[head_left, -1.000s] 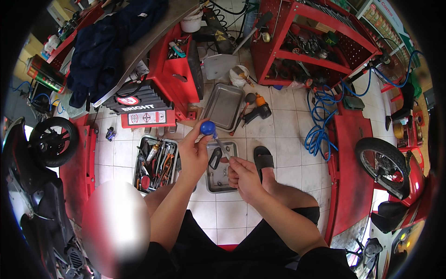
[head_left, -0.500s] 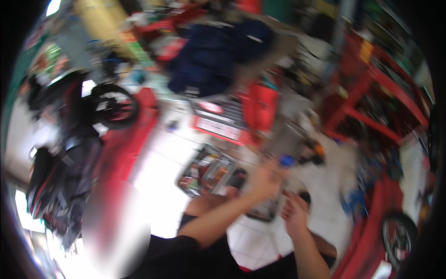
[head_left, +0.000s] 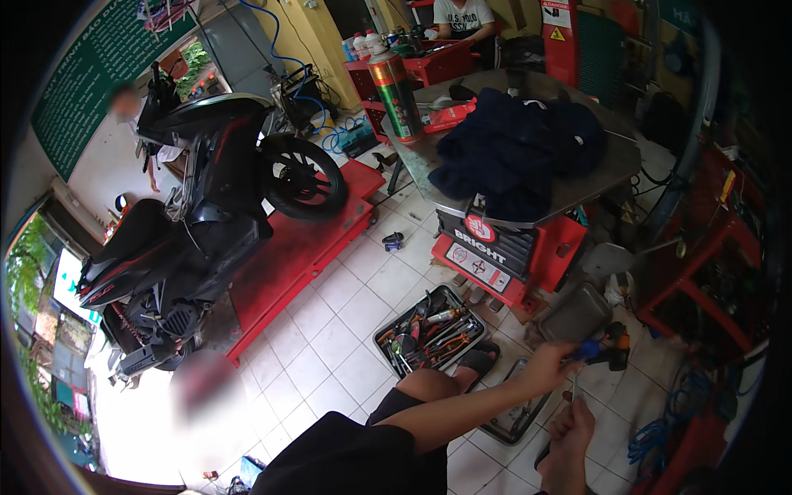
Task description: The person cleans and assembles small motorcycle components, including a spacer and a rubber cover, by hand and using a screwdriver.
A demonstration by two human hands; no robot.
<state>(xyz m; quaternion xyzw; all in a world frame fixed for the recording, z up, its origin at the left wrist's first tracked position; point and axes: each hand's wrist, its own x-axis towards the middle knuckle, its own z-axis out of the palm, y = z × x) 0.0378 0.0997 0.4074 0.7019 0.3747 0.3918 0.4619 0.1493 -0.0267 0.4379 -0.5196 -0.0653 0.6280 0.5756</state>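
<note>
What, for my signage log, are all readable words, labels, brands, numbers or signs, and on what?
I don't copy wording, just locations:
Green wall sign: rows of white lettering.
Cabinet: large white letters, pictograms.
Red post: warning labels.
Light shirt: dark letters.
Upper-right sign: partly cut off.
Spray can, motorcycle: too small to read.

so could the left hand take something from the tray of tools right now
Probably not at once: the left hand is holding the blue-handled tool, though the tray of tools lies uncovered nearby.

We see a blue tool handle right of the grey tray, navy cloth beyond that tray.
</note>
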